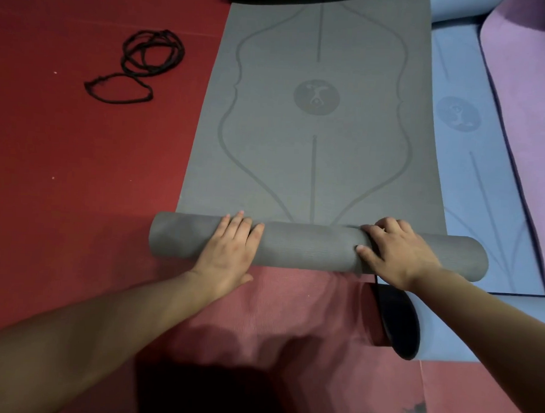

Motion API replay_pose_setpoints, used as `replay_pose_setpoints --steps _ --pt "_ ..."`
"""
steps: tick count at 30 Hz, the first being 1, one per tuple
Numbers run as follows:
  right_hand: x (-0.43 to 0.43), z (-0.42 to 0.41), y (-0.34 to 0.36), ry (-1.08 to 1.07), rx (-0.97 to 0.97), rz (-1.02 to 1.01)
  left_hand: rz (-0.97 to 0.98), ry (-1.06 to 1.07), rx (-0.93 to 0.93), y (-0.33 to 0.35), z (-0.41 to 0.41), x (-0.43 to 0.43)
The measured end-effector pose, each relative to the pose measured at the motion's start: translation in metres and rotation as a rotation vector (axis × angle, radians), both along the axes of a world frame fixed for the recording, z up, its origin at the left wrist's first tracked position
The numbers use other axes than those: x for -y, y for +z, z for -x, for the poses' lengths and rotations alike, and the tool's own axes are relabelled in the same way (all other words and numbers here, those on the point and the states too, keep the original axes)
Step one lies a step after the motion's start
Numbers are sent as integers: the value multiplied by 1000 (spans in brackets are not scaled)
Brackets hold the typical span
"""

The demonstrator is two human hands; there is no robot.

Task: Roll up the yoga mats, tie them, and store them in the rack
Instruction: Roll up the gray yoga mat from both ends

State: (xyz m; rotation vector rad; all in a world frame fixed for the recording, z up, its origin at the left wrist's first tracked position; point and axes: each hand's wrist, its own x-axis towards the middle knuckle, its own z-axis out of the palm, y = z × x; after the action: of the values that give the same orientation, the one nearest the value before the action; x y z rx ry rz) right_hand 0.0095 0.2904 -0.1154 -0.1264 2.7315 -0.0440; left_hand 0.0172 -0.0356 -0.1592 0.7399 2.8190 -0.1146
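1. Grey mat [313,177], 12 o'clock: darker grey curved outlines, centre line, round figure emblem.
2. Blue mat [472,183], 3 o'clock: darker blue round emblem, faint lines.
3. Purple mat [526,92], 2 o'clock: plain.
4. Cords [177,54], 10 o'clock: black.
5. Floor [79,166]: red.

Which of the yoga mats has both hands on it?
The grey mat, in the middle: the left hand and right hand are on its rolled near end. The blue mat and purple mat have none.

Matt, finely ribbed grey mat [313,164]
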Motion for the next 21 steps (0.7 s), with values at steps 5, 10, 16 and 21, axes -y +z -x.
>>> replay_pose_setpoints --steps 5,10,16,21 --pt "2 4 -2 89 47 -74 40 31 -26 1 16 -9" --pt "4 6 -8 86 -63 -72 32 5 18 7 33 -9" --pt "4 8 0 73 21 -55 25 6 121 22 44 -10" --pt "4 3 6 93 181 -88 20 -26 233 22 38 0"
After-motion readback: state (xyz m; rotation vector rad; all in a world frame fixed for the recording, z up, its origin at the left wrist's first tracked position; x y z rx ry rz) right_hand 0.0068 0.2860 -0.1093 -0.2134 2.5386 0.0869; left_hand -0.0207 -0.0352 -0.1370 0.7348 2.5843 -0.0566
